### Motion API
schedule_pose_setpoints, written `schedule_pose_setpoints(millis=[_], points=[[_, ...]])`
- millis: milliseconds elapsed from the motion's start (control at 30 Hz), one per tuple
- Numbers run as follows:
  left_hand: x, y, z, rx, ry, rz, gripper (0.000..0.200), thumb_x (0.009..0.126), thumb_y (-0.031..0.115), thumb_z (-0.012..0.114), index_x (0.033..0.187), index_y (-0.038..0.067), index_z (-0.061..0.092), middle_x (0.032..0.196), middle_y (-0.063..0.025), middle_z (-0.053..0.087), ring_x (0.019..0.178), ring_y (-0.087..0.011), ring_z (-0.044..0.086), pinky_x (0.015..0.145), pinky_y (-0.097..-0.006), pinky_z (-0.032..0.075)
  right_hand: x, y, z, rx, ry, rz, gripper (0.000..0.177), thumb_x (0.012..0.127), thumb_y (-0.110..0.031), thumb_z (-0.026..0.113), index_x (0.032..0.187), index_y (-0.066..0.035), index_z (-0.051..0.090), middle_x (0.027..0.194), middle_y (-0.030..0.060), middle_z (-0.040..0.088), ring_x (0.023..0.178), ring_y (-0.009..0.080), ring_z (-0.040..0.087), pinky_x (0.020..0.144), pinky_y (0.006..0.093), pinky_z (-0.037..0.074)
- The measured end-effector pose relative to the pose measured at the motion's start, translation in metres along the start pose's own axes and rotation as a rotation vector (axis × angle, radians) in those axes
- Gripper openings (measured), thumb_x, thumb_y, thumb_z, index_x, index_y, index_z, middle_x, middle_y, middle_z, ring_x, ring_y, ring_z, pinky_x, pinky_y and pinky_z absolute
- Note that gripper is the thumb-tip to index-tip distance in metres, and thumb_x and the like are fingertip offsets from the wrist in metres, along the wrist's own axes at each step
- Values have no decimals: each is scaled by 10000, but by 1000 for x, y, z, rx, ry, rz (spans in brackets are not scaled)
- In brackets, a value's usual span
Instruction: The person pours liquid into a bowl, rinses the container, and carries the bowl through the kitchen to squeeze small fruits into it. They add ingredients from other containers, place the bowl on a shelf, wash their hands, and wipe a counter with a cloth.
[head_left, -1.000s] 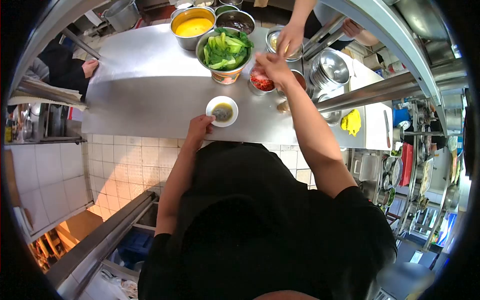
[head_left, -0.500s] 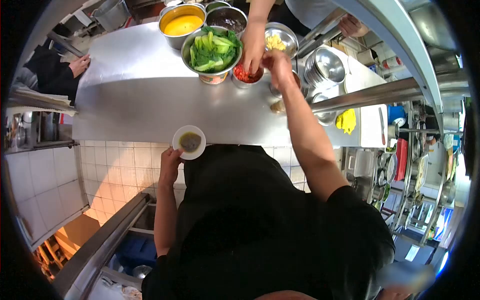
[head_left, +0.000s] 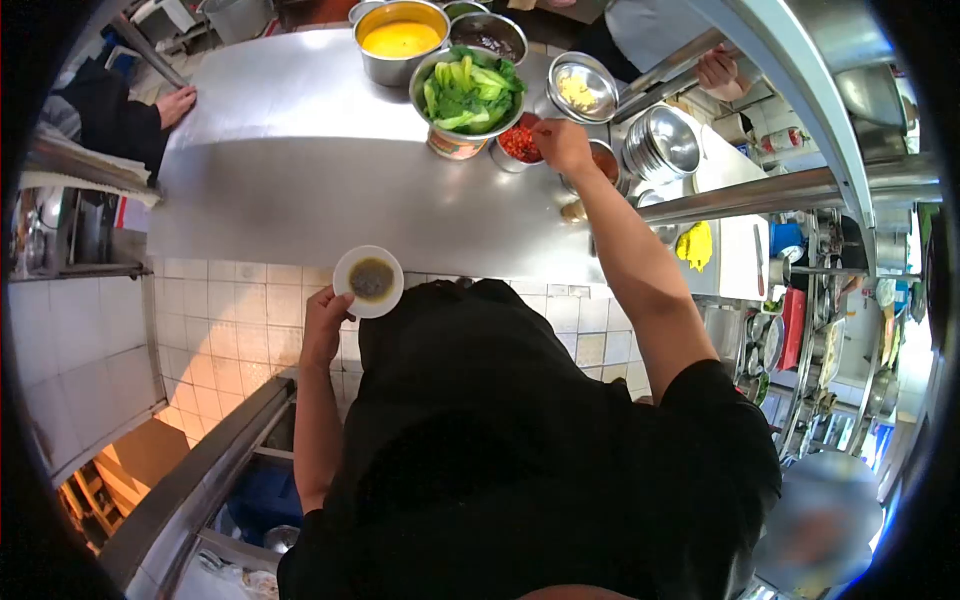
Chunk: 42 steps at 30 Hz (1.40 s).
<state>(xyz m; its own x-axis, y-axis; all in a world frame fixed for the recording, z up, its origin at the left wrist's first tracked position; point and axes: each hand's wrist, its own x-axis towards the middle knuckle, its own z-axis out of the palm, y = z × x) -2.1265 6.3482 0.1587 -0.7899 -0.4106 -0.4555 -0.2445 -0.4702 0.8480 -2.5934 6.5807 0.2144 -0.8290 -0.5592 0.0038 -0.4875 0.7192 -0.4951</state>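
My left hand (head_left: 327, 320) grips the rim of a small white dish (head_left: 393, 270) that holds dark, greenish-brown sauce. The dish is in front of the table's near edge. My right hand (head_left: 563, 145) reaches across the table, its fingers closed at the right rim of a metal container of chopped red chilies (head_left: 519, 144). What the fingertips hold, if anything, is hidden. Left of the chilies, a steel bowl of leafy greens (head_left: 466, 95) rests on a printed tub (head_left: 456, 146). Behind my right hand is a steel bowl of chopped yellowish pieces, perhaps garlic (head_left: 576, 91).
A pot of yellow liquid (head_left: 402, 40) and a pot of dark liquid (head_left: 492, 38) stand at the back. Stacked steel bowls (head_left: 664, 142), a metal rail (head_left: 745, 200) and a yellow cloth (head_left: 694, 246) are to the right. Another person's hand (head_left: 176, 105) rests at the table's left end.
Another person's hand has withdrawn from the chili container. My right hand is now lower, with its fingers at the chilies. The view has shifted slightly; my left hand still holds the dish.
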Motion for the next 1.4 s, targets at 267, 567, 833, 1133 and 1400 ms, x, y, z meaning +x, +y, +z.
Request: schedule_pose_setpoints(millis=[267,567,833,1133,1400], points=[[-25,0,-27,-30,66,29,287,865,261,656,987,2,681,833,-17,669,715,-82,577,654,-246,445,6,-39,7,-718,-435,109,273,826,-87,638,1085,-31,702,1153,180,687,1101,326,658,910,422,539],[-1,6,-5,-16,-6,39,287,871,257,655,982,-6,689,817,-11,653,699,-80,554,644,-258,447,4,-13,1,-727,-441,122,274,802,-65,665,1070,-38,714,1160,178,685,1097,304,665,908,402,546],[36,27,47,104,-112,-17,293,871,242,662,1002,-18,693,804,-15,630,687,-97,532,659,-265,451,-1,17,32,-570,-296,32,214,800,-74,597,957,-8,727,1072,220,689,1033,364,665,903,427,541],[75,28,102,51,-110,-67,229,875,233,682,892,5,671,720,7,563,634,-89,490,604,-259,409,-9,27,24,-426,-258,19,244,797,-138,576,947,-120,768,988,205,700,954,365,679,886,434,532],[110,21,137,108,-130,-56,275,847,322,713,794,61,642,672,15,536,628,-90,494,604,-257,395,-30,33,9,-144,-98,112,233,829,-218,586,945,-126,766,972,198,705,946,367,680,892,429,523]])
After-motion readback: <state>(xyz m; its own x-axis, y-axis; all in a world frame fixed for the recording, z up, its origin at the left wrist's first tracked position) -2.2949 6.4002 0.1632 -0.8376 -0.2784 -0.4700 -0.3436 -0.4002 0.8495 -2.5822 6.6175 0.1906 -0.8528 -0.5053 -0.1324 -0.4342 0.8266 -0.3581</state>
